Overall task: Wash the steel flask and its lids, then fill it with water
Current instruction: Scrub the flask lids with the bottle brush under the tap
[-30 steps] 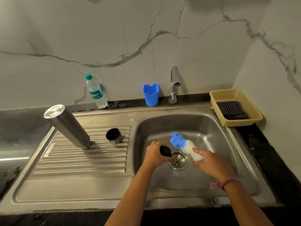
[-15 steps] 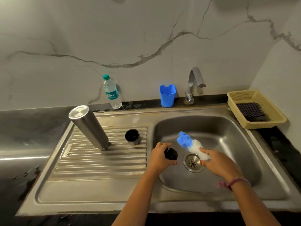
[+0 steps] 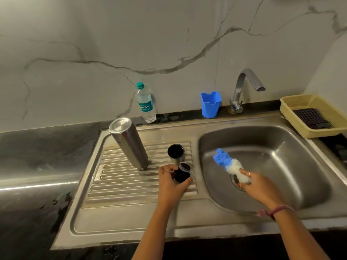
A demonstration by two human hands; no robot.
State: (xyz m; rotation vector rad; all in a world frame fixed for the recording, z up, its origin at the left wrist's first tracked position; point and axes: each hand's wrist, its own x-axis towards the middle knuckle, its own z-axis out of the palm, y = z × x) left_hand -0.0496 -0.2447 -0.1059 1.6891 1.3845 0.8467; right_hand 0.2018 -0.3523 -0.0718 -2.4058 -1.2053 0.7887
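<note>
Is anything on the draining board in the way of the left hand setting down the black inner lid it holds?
Partly. The left hand holds the black inner lid just above the ribbed draining board; the steel cup lid stands close behind it, the inverted steel flask further left. The ribs directly beneath look bare.

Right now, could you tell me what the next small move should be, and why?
Probably set the black lid down on the ribbed drainboard, beside the cup. The left hand holds it just above the ribs, near the upturned flask, while the right hand holds the brush over the sink.
</note>
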